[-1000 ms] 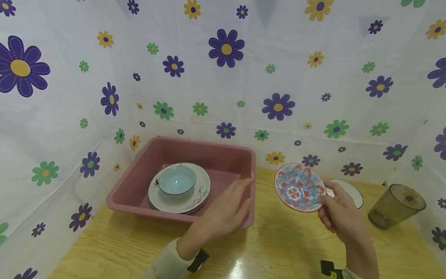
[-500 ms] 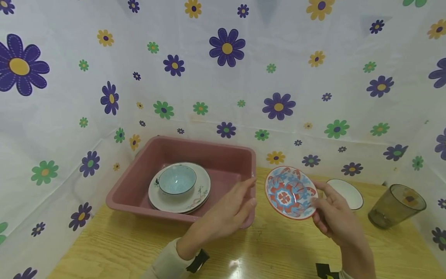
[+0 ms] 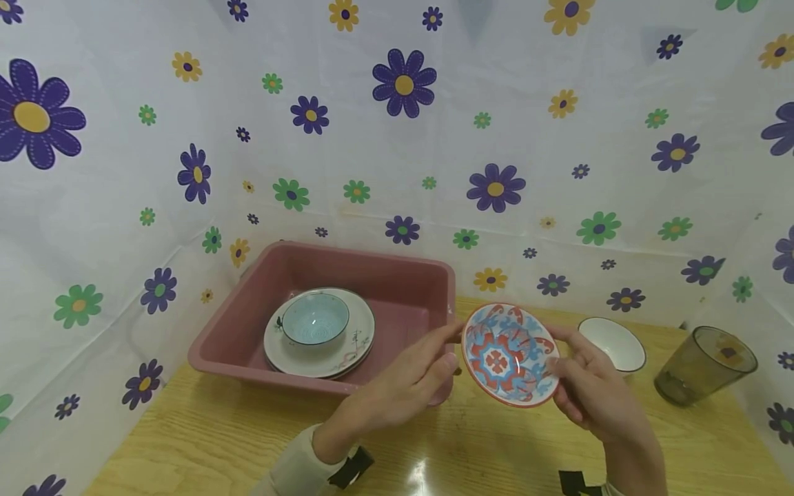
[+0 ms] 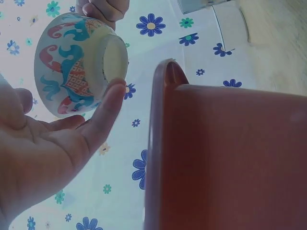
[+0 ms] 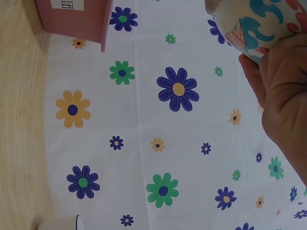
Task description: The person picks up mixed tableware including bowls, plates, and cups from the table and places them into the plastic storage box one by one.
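- Patterned bowl [image 3: 511,355] and right hand [image 3: 594,389] have shifted leftward and slightly nearer the person since the earlier frame, closing the gap to the left hand [image 3: 400,386], which has barely moved.
- Right hand pinches the bowl's right rim, thumb over the inside; left hand has its fingers extended at the opposite side, fingertips partly hidden by the rim, so firm contact there cannot be told.
- Key relation: the bowl is raised between both hands, tilted with its mouth toward the person; being round, it has no long axis. A pink basin [image 3: 372,275] lies left of it, the left hand much the nearer to that basin.
- Bowl: glossy, ceramic-looking, with red and blue floral patterning, a red edge and a pale foot ring.
- Beyond the left hand, inside the smooth, plastic-looking basin, a light blue bowl [image 3: 316,319] sits on a white plate [image 3: 288,362].
- Beyond the right hand, to its right, stand a dark-rimmed white bowl [image 3: 613,343] and a brownish see-through tumbler [image 3: 701,368].
- Below both hands spreads the wood-grained tabletop [image 3: 217,441].
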`<state>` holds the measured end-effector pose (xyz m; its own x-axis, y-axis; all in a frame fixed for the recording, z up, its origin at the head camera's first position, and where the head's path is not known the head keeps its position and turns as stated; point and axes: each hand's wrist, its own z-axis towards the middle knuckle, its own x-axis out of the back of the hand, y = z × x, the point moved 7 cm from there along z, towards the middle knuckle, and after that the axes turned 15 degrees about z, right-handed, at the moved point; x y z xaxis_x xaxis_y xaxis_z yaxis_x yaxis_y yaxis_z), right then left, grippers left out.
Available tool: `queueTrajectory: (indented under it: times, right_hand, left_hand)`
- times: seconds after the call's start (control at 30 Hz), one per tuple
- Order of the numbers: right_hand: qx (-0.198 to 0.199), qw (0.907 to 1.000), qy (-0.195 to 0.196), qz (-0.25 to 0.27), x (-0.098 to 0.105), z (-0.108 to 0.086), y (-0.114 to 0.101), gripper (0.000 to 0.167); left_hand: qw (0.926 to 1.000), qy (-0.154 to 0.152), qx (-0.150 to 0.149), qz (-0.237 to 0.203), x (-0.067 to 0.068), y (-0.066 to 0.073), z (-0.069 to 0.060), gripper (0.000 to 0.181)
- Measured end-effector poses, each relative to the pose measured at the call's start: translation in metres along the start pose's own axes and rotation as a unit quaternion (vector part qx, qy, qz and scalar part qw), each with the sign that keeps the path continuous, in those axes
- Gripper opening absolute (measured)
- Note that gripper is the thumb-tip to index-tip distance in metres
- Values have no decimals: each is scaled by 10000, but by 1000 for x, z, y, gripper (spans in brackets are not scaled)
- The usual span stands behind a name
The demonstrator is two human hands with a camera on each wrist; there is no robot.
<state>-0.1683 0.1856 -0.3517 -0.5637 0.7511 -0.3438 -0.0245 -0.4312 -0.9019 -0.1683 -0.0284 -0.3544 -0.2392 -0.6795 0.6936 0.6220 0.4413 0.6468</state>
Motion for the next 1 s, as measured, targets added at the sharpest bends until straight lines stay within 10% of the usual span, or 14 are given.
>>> queueTrajectory:
  times: [0.27,1.0]
  right_hand:
    - [-34,10000,-32,-16,-3,0,2,42]
    - [30,9998,-214,-34,-14,-2,1,44]
  left_hand:
    - [9939,-291,154,-1053,-5,-1,-3,46]
    - [9852,-247,264,-1676,-2,5,-8,50]
